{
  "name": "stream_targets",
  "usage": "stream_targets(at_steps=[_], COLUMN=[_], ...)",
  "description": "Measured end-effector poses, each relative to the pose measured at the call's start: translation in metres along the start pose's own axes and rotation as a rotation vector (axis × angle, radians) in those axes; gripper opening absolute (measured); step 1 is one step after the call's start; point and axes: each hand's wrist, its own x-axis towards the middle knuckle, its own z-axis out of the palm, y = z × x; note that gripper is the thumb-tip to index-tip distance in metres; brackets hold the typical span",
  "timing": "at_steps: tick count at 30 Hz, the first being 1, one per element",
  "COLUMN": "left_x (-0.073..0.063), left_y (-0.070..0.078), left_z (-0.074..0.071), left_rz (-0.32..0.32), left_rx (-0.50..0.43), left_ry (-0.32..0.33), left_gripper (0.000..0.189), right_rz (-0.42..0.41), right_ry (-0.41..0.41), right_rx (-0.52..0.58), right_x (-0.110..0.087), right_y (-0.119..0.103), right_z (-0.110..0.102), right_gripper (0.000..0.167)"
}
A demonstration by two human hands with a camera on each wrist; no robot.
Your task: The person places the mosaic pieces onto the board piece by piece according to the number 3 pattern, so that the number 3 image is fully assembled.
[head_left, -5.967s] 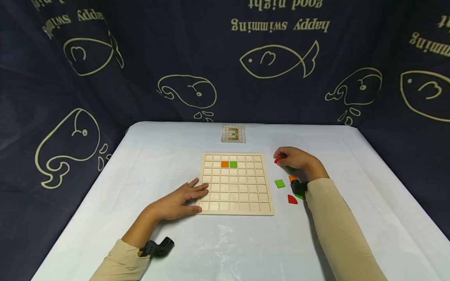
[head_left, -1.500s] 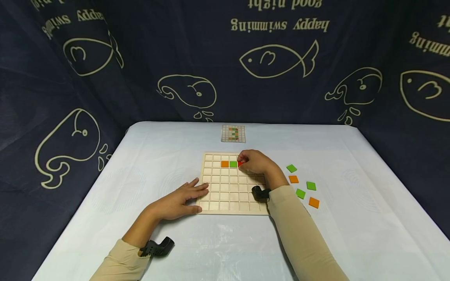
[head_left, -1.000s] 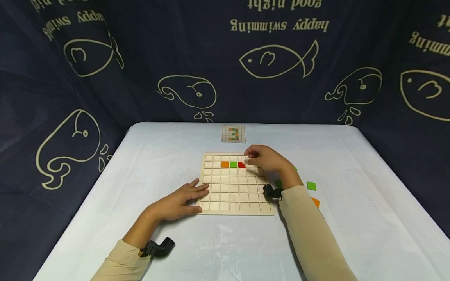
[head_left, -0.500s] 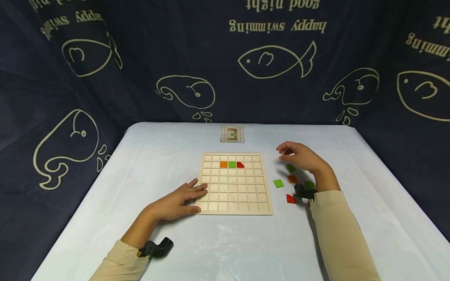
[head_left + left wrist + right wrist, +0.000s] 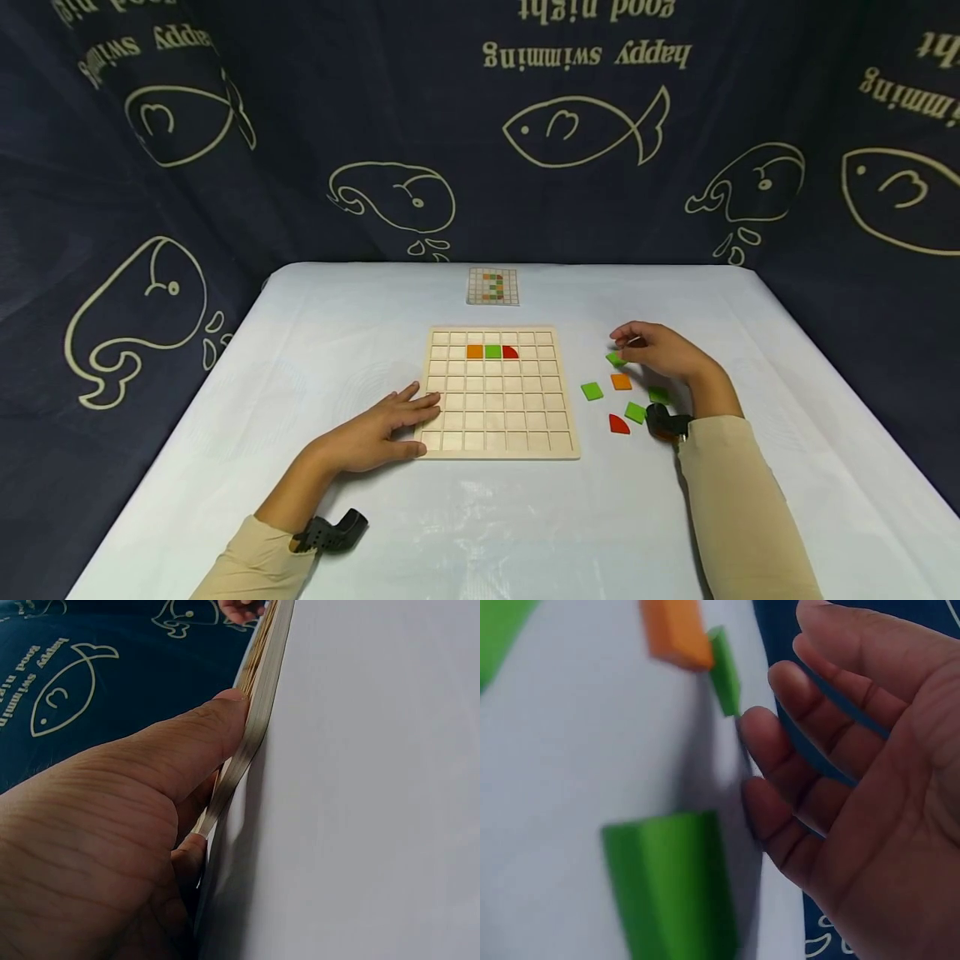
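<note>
My left hand (image 5: 378,433) rests on the left edge of a wooden grid board (image 5: 517,402), fingers spread over its border and thumb at the near corner. In the second row from the far side, an orange square tile (image 5: 475,352), a green square tile (image 5: 492,352) and a red quarter-circle tile (image 5: 510,352) sit side by side. Right of the board, my right hand (image 5: 667,352) hovers low over the table, fingertips right at a loose green tile (image 5: 615,359). The right wrist view shows its fingers (image 5: 769,739) loosely bent, with nothing between them.
Nearer me than the right hand lie an orange tile (image 5: 621,382), several green tiles (image 5: 592,391) and a red quarter-circle tile (image 5: 618,425). Beyond the board lies a small pattern card (image 5: 492,287). A dark curtain (image 5: 480,208) hangs behind the white table (image 5: 360,308).
My right hand set the red quarter-circle tile beside the green one, let go, and moved right, then down to the far green loose tile. My left hand stayed on the board.
</note>
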Motion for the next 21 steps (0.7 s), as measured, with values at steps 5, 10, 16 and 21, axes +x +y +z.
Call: stream_targets(at_steps=[5,10,16,21], left_x=[0.0,0.001,0.001,0.001], left_y=[0.0,0.0,0.0,-0.001], left_z=[0.0,-0.001,-0.001,0.0], left_rz=[0.004,0.016,0.021,0.019], left_rx=[0.008,0.017,0.005,-0.001], left_ry=[-0.001,-0.001,-0.003,-0.001], left_gripper=[0.063,0.063,0.064,0.063], right_rz=[0.0,-0.026,-0.027,-0.009], right_ry=[-0.027,-0.053,-0.062,-0.059], right_rx=[-0.007,-0.007,-0.029,-0.042], right_x=[0.002,0.002,0.003,0.002], right_y=[0.006,0.012,0.013,0.01], right_z=[-0.001,-0.002,0.0,0.002], right_gripper=[0.033,0.034,0.036,0.036])
